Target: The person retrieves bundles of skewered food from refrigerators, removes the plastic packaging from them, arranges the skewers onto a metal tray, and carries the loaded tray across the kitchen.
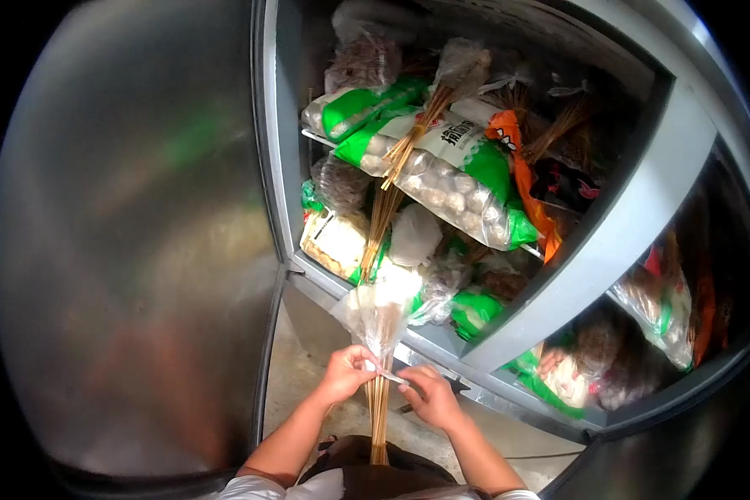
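A bundle of thin wooden skewers (380, 421) stands in front of my body, its upper end inside a clear plastic bag (373, 321). My left hand (347, 375) is closed in a pinch on the bag's gathered edge, left of the sticks. On the right side, my right hand (432, 398) pinches a twisted end of the same plastic, stretched across the bundle. Bright light washes out what is inside the bag. The lower ends of the skewers reach down to my dark clothing.
An open refrigerator holds packed shelves. A green-and-white bag of round balls (450, 183) lies on the upper shelf, with bagged skewers (417, 133) sticking out over it. An orange package (521, 167) is beside it. The open door (133, 250) stands left; a frame post (600, 242) divides the compartments.
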Available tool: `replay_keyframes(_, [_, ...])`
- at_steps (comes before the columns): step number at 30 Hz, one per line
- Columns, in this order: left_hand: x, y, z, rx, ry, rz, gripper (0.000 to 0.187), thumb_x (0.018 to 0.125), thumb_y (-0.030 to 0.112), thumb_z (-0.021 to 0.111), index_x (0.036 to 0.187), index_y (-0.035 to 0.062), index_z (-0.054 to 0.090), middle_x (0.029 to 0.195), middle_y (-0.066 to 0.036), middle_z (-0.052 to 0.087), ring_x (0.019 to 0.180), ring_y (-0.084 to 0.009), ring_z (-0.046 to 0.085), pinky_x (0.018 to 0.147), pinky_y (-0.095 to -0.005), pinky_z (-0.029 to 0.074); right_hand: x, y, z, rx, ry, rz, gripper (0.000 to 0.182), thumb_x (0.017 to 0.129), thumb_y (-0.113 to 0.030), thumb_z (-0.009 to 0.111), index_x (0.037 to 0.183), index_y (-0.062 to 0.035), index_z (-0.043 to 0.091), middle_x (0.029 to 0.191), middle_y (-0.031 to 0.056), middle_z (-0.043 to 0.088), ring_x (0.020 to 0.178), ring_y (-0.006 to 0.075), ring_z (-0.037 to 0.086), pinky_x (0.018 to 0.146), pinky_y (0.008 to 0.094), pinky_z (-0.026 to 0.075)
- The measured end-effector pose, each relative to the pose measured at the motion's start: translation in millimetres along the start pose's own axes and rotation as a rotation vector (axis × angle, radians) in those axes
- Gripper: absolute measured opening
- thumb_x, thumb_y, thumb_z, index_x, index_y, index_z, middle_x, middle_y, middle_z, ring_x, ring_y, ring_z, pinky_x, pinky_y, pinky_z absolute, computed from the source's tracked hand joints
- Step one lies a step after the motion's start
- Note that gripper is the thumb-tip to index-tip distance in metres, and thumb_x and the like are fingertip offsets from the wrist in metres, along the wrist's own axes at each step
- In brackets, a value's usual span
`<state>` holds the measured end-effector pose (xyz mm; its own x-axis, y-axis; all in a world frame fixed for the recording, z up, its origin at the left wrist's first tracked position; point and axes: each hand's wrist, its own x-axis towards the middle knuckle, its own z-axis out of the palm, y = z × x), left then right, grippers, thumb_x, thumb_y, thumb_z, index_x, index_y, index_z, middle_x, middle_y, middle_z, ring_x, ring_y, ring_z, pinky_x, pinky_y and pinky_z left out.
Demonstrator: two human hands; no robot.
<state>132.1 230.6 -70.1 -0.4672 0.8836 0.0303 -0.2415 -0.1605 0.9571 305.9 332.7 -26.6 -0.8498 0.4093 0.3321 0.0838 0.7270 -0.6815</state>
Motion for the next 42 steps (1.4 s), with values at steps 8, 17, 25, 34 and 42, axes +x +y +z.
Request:
replay_keyframes(8, [6.6, 35.0, -7.8, 0.856, -0.021, 0.599, 0.015, 0.064, 0.003, 0.063, 0.078, 0.0052, 0.061, 0.075, -0.010, 0.059, 0.072, -0.0300, 0.057, 0.062, -0.0369, 0.046, 51.8, 6.3, 23.9, 0.281, -0.067, -0.020, 0.029, 0.092, -0.015, 0.045, 0.117, -0.0003, 0.052, 0.111, 0.0150, 0.057, 0.105, 0.0259, 0.054, 0.091, 0.0336, 0.040])
replay_keyframes(17, [22.1, 1.2, -3.5, 0.944, 0.308, 0.858, 0.012, 0.064, 0.004, 0.064, 0.075, 0.0054, 0.058, 0.070, -0.009, 0.055, 0.070, -0.0307, 0.057, 0.061, -0.0375, 0.047, 73.3, 34.7, 49.8, 0.372, -0.055, 0.136, 0.020, 0.091, -0.011, 0.051, 0.105, -0.0013, 0.061, 0.088, 0.0081, 0.061, 0.081, 0.0140, 0.057, 0.073, 0.0270, 0.046])
replay_keyframes(25, [18.3, -12.6, -12.0, 0.926, 0.359, 0.735, 0.014, 0.068, 0.007, 0.067, 0.081, 0.0069, 0.061, 0.079, -0.010, 0.059, 0.073, -0.0276, 0.059, 0.064, -0.0357, 0.048, 92.9, 38.9, 17.9, 0.512, -0.457, 0.257, 0.016, 0.090, -0.007, 0.050, 0.102, -0.0012, 0.059, 0.078, 0.0027, 0.059, 0.071, 0.0101, 0.056, 0.067, 0.0255, 0.046])
replay_keyframes(34, [16.0, -8.8, -7.0, 0.831, 0.309, 0.699, 0.012, 0.073, 0.005, 0.065, 0.085, 0.0069, 0.064, 0.084, -0.010, 0.063, 0.074, -0.0259, 0.061, 0.063, -0.0334, 0.049, 89.4, 25.9, 17.6, 0.048, -0.207, -0.180, 0.006, 0.081, -0.006, 0.055, 0.085, -0.0035, 0.056, 0.079, 0.0115, 0.054, 0.073, 0.0306, 0.055, 0.067, 0.0360, 0.046])
replay_keyframes(42, [-2.1, -32.9, -5.8, 0.584, 0.375, 0.463, 0.021, 0.076, 0.007, 0.068, 0.096, 0.0054, 0.060, 0.087, -0.008, 0.062, 0.080, -0.0213, 0.061, 0.071, -0.0309, 0.048, 73.4, 48.4, 21.4, -0.267, -0.068, -0.258, 0.011, 0.076, -0.009, 0.060, 0.084, -0.0044, 0.054, 0.078, 0.0120, 0.053, 0.071, 0.0304, 0.055, 0.064, 0.0379, 0.044])
